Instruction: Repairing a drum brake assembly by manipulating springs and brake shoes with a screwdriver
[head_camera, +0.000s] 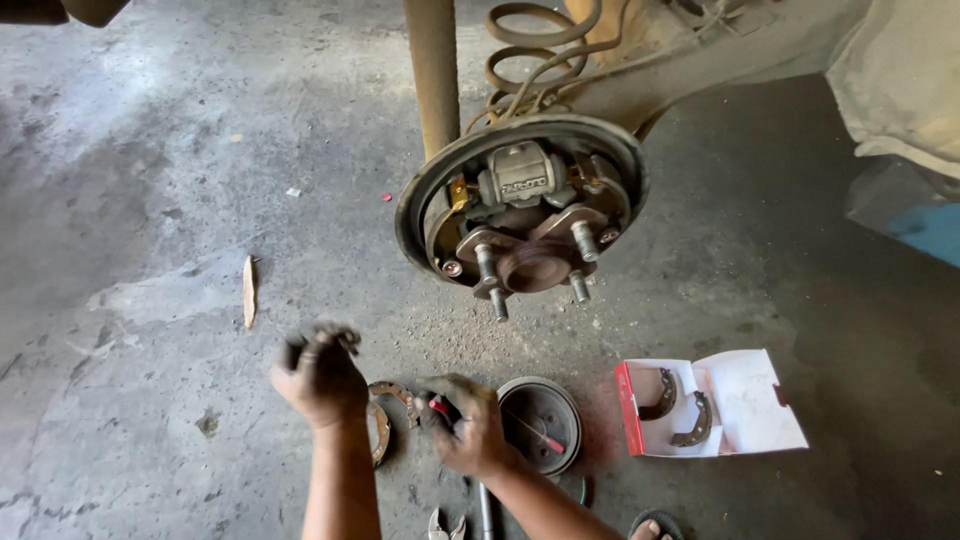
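Greasy left hand fisted on small dark part, right hand gripped red-handled tool beside worn brake shoes, lower centre; mid-disassembly, hub bare; fitting new shoes probably next.

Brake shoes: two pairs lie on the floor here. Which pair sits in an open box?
The dark pair of brake shoes in the open red and white box, right of the brake drum. The rusty pair lies bare between the hands.

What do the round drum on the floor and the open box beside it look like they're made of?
Drum: likely cast metal, with a dull dark-grey finish and a thick machined rim. Box: apparently thin cardboard, white inside with a red edge and flaps folded flat.
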